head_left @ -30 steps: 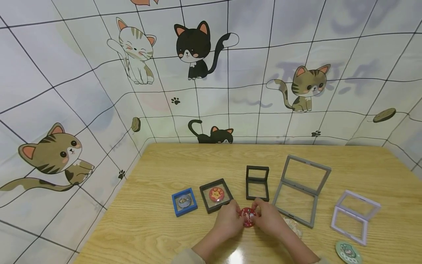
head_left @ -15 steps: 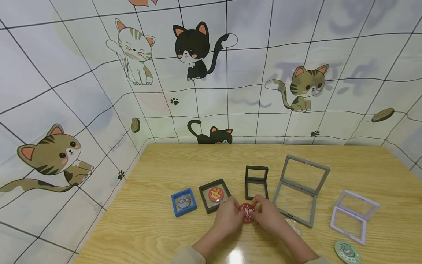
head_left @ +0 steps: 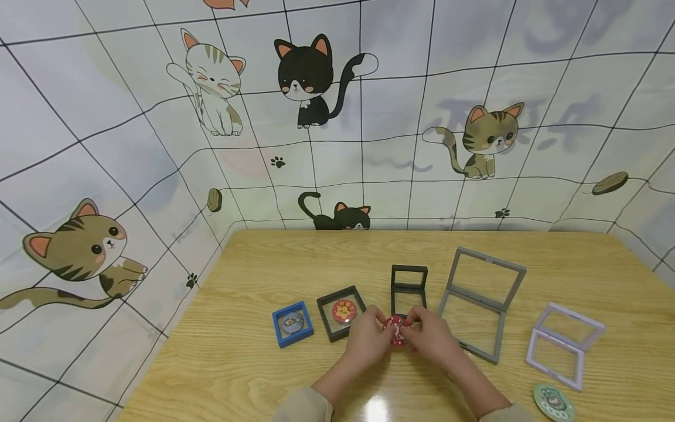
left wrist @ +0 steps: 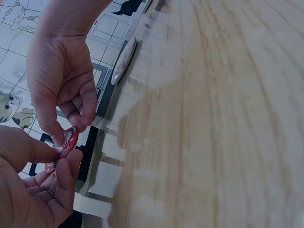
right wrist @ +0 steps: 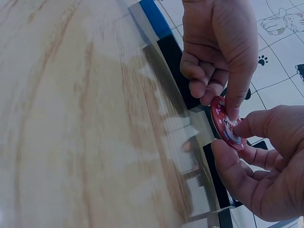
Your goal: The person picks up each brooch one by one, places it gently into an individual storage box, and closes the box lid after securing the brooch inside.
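A round red badge (head_left: 396, 330) with a printed picture stands between my two hands, just in front of the small black hinged frame (head_left: 409, 289). My left hand (head_left: 367, 339) pinches its left edge between thumb and fingers. On the opposite edge, my right hand (head_left: 431, 341) has the same kind of grip. Both thumbs press on the printed face, with fingertips behind the rim. In the right wrist view the red badge (right wrist: 227, 124) is tilted and held above the wooden tabletop. The black frame is unfolded, its upper half raised; the hands cover part of its front edge.
Left of the hands are a blue frame (head_left: 296, 339) and a dark square frame (head_left: 336, 293), each holding a badge. To the right, a large grey frame (head_left: 477, 299) and a lilac frame (head_left: 559, 340) stand unfolded. A green badge (head_left: 554, 402) and a pale badge (left wrist: 124, 61) lie on the table.
Both hands have carried the red badge forward, away from the body, toward the small black frame. The pale badge is now mostly hidden behind the right forearm in the head view.
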Demonstrator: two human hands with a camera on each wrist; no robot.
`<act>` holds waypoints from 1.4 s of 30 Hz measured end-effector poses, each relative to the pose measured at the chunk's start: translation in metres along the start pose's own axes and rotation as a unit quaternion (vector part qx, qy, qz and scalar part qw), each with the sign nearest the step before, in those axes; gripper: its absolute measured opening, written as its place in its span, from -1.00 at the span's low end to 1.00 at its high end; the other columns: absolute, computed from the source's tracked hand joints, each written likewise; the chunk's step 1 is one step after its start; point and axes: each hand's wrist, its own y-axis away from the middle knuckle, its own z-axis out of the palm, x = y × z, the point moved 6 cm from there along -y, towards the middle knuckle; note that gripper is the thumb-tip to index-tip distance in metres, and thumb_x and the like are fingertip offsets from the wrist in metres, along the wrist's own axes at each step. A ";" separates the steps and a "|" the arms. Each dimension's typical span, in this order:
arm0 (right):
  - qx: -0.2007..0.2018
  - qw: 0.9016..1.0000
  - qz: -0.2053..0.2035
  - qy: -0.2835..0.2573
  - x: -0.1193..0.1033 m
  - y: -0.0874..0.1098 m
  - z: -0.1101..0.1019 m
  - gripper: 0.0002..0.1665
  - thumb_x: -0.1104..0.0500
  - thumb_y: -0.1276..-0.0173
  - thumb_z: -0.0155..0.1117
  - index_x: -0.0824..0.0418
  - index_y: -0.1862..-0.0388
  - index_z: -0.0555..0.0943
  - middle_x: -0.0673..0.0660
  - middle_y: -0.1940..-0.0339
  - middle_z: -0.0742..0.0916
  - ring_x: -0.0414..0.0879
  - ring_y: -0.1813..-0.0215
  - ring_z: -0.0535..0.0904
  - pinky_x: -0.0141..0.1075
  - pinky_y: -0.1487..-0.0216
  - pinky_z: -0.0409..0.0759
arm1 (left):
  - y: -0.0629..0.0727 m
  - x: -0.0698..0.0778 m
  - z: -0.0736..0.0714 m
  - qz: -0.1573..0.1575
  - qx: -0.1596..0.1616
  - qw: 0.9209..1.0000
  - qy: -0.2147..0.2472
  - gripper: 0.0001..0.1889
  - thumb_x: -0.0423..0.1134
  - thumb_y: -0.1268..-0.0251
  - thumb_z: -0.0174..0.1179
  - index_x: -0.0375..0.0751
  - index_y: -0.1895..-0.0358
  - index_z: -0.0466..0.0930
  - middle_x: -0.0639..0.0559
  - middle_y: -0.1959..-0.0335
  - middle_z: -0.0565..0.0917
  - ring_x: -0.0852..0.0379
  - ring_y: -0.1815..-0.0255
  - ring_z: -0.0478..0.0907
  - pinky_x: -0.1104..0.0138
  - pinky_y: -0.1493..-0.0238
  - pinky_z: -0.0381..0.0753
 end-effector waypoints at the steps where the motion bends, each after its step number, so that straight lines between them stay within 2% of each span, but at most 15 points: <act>1: 0.000 1.000 0.002 0.000 0.000 0.000 -0.001 -0.86 0.35 -0.17 0.19 0.32 0.36 0.40 0.14 0.72 0.59 -0.03 0.66 0.56 -0.26 0.61 0.54 | -0.001 0.000 0.000 0.001 0.003 1.000 -0.003 -0.84 -0.32 -0.13 0.18 -0.25 0.38 0.37 0.20 0.85 0.32 0.38 0.87 0.19 0.55 0.85 0.11; 6: 0.007 1.000 0.005 0.020 -0.001 -0.003 -0.004 -0.86 0.33 -0.17 0.21 0.29 0.37 0.41 0.12 0.73 0.58 -0.06 0.66 0.55 -0.28 0.62 0.51 | -0.002 0.003 0.000 -0.007 0.006 1.000 0.000 -0.85 -0.33 -0.12 0.18 -0.25 0.39 0.37 0.18 0.84 0.34 0.36 0.86 0.22 0.54 0.85 0.14; 12: 0.008 1.000 0.010 0.004 0.003 -0.007 -0.005 -0.85 0.33 -0.17 0.22 0.30 0.36 0.40 0.14 0.69 0.58 -0.07 0.63 0.55 -0.28 0.58 0.52 | -0.004 0.007 -0.003 -0.018 0.010 1.000 0.017 -0.85 -0.33 -0.13 0.18 -0.27 0.36 0.38 0.16 0.81 0.35 0.33 0.83 0.22 0.54 0.83 0.14; 20: 0.014 1.000 0.013 -0.019 0.002 -0.007 -0.006 -0.84 0.37 -0.17 0.21 0.33 0.35 0.40 0.14 0.69 0.55 -0.05 0.64 0.55 -0.26 0.58 0.55 | -0.008 0.009 -0.005 -0.024 0.020 1.000 -0.004 -0.84 -0.30 -0.11 0.21 -0.24 0.39 0.39 0.16 0.79 0.35 0.33 0.81 0.23 0.51 0.82 0.16; 26: 0.025 1.000 0.011 -0.006 0.003 -0.009 -0.008 -0.84 0.35 -0.17 0.22 0.34 0.34 0.41 0.14 0.68 0.56 -0.04 0.65 0.56 -0.27 0.59 0.54 | -0.012 0.009 -0.004 -0.032 0.019 0.999 -0.012 -0.84 -0.28 -0.11 0.21 -0.22 0.38 0.39 0.16 0.80 0.34 0.32 0.83 0.22 0.52 0.83 0.14; 33: 0.037 0.999 0.008 0.001 0.002 -0.011 -0.012 -0.84 0.34 -0.16 0.23 0.34 0.36 0.41 0.13 0.69 0.57 -0.03 0.65 0.58 -0.25 0.59 0.55 | -0.017 0.013 -0.003 -0.022 0.023 0.999 -0.041 -0.83 -0.25 -0.12 0.21 -0.21 0.38 0.41 0.17 0.82 0.35 0.33 0.85 0.21 0.52 0.84 0.11; 42: 0.049 0.999 0.000 0.018 0.002 -0.016 -0.018 -0.82 0.32 -0.16 0.23 0.35 0.36 0.41 0.12 0.71 0.56 -0.02 0.66 0.58 -0.30 0.61 0.53 | -0.027 0.014 0.001 -0.036 0.010 0.998 -0.047 -0.83 -0.23 -0.14 0.20 -0.17 0.36 0.39 0.15 0.80 0.38 0.30 0.84 0.24 0.50 0.83 0.13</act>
